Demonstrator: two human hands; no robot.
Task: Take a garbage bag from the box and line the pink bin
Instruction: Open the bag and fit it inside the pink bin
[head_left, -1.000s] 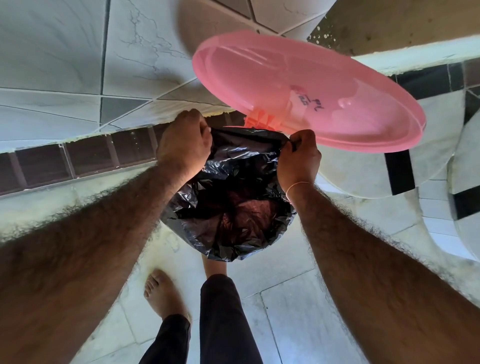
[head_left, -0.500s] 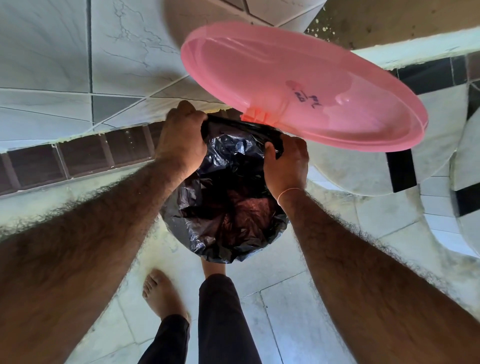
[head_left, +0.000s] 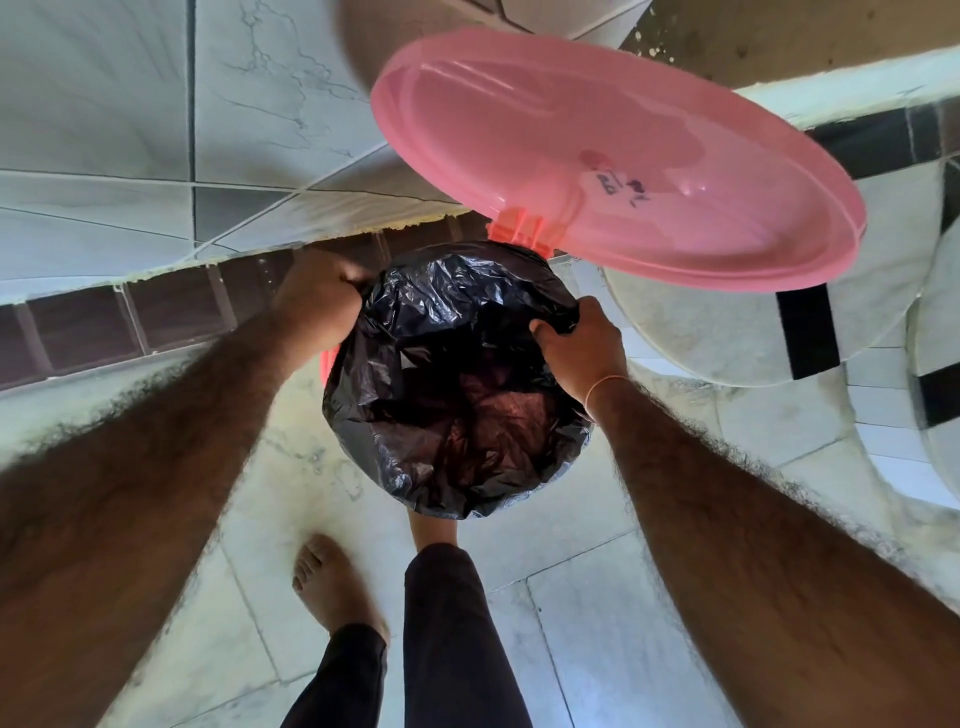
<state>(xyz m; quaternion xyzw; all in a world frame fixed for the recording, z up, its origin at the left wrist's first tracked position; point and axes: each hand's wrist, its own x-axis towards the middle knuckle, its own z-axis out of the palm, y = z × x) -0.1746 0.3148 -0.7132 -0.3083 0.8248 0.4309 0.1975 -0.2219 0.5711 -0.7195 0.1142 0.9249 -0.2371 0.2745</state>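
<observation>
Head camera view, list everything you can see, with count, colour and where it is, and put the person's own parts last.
garbage bag: one, black, spread over the bin's mouth, centre.
pink bin: one, only a sliver of rim shows, under the left hand.
lid: one, pink, raised open above the bag.
floor tiles: pale, underfoot.
left hand: grips the bag's left edge.
right hand: grips the bag's right edge, thin band at the wrist.
bare foot: one plainly visible, lower centre.

Bag (head_left: 457, 384) in bin (head_left: 327, 364); lid (head_left: 613, 171) behind; hands at bag's left, right.
</observation>
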